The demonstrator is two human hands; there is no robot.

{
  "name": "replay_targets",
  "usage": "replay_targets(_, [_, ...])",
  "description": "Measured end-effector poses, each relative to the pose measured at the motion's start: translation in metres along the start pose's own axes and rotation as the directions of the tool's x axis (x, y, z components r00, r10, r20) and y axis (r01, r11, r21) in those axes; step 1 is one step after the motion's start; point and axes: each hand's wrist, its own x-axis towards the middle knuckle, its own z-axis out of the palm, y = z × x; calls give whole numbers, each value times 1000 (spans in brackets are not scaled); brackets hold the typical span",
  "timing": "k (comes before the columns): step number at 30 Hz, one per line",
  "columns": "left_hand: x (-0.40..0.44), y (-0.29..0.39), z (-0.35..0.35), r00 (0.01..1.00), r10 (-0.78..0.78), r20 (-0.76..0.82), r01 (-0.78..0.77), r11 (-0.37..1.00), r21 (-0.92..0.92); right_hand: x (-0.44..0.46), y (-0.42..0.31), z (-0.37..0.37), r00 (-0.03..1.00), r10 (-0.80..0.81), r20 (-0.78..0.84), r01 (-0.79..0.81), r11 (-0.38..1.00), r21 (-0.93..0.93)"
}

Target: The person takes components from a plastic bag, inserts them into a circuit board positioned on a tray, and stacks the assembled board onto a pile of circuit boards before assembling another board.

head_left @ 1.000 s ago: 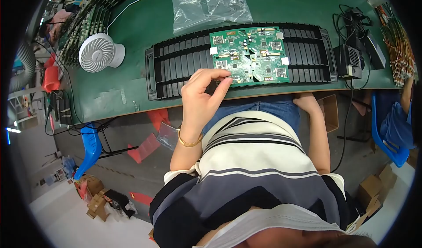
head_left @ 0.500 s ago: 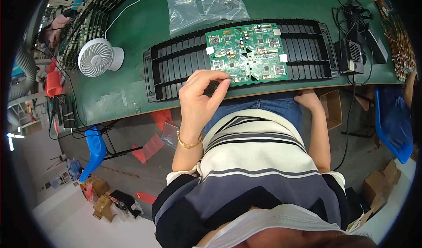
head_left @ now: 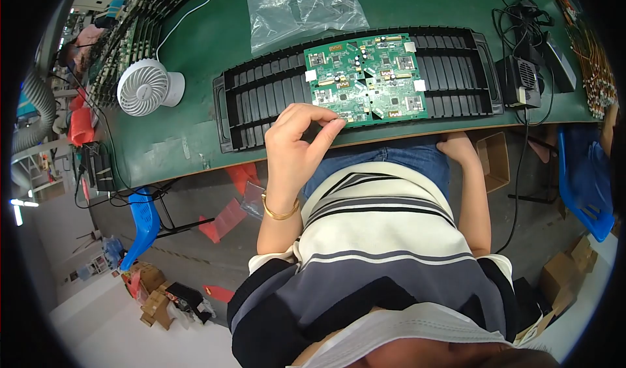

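Observation:
A green circuit board panel (head_left: pixel 365 81) with white connectors lies across the middle of a black slotted rack (head_left: pixel 267 94). At the panel's lower left corner, my left hand (head_left: pixel 300 136) has its thumb and index finger pressed together. Whether something small is between those fingertips is hidden. My right hand (head_left: pixel 456 147) hangs below the table's front edge beside my thigh, and its fingers are mostly hidden.
Behind the rack lies a clear plastic bag (head_left: pixel 306 9). A white fan (head_left: pixel 147 88) stands at the left, near stacked boards (head_left: pixel 137 42). At the right are a black device (head_left: pixel 520 84), cables and a wire bundle (head_left: pixel 590 61). A person's arm (head_left: pixel 608 130) shows at the right edge.
The view has shifted slightly, moving the rack and panel a little within the picture. My left hand stays at the panel's corner, with its fingers still pinched.

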Motion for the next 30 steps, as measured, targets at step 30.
replay_targets(30, [0,-8,5,999,-41,-13,41,998,-52,-114,-132,-92,593,-765,-252,801,592,90])
